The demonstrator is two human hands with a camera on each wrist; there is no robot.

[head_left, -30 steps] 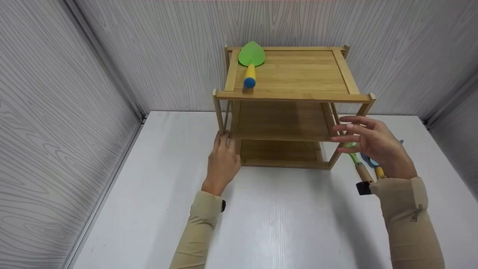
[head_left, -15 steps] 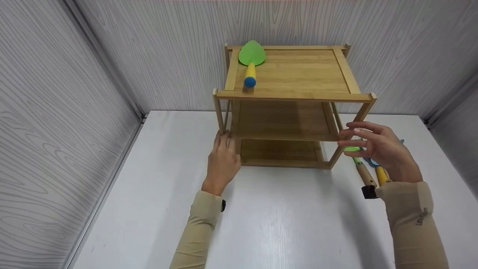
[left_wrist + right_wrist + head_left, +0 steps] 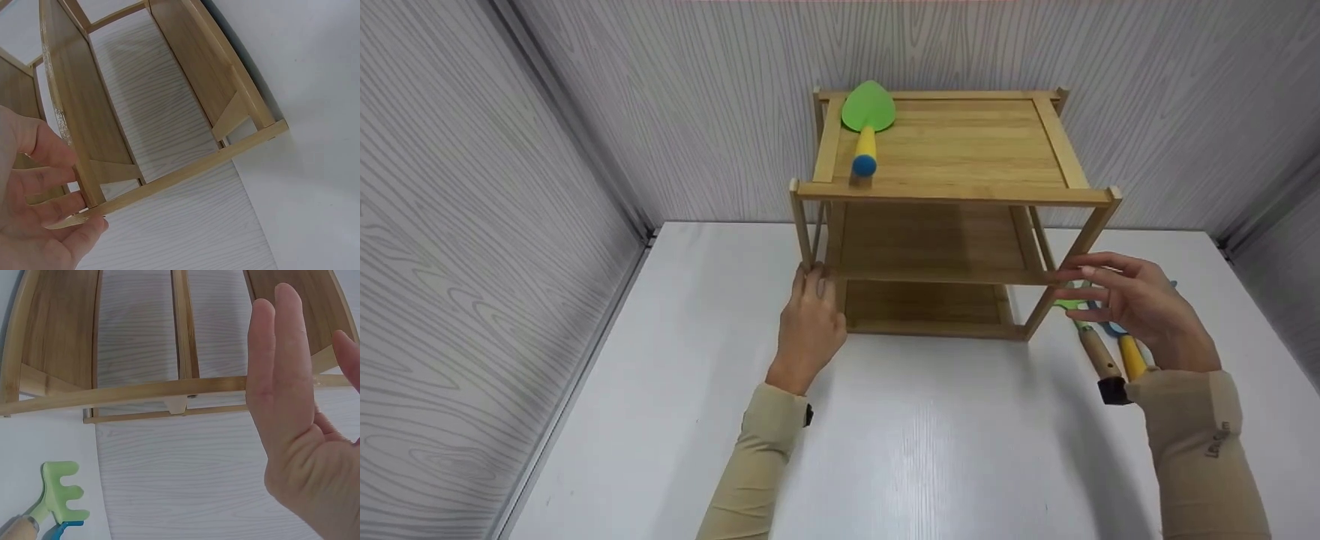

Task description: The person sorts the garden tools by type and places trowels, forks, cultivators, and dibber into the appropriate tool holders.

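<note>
A three-tier wooden shelf rack (image 3: 960, 196) stands upright on the white table. My left hand (image 3: 810, 330) grips its left front post at middle-tier height; in the left wrist view the fingers and thumb (image 3: 84, 239) close round the frame. At the right front post is my right hand (image 3: 1147, 311), its fingers extended across the post. Those fingers (image 3: 289, 354) look straight in the right wrist view, and whether they press on the wood I cannot tell. A toy trowel with a green blade (image 3: 868, 109) and yellow handle lies on the top tier's left side.
Right of the rack, partly behind my right hand, lie a green hand rake (image 3: 59, 495) with a wooden handle, a yellow handle (image 3: 1130, 358) and some blue tool parts. Grey wood-grain walls (image 3: 697, 112) enclose the table at the back and sides.
My right hand has moved right and slightly down, from before the rack's right side to its right front post. The left hand keeps its grip, and the trowel lies as before.
</note>
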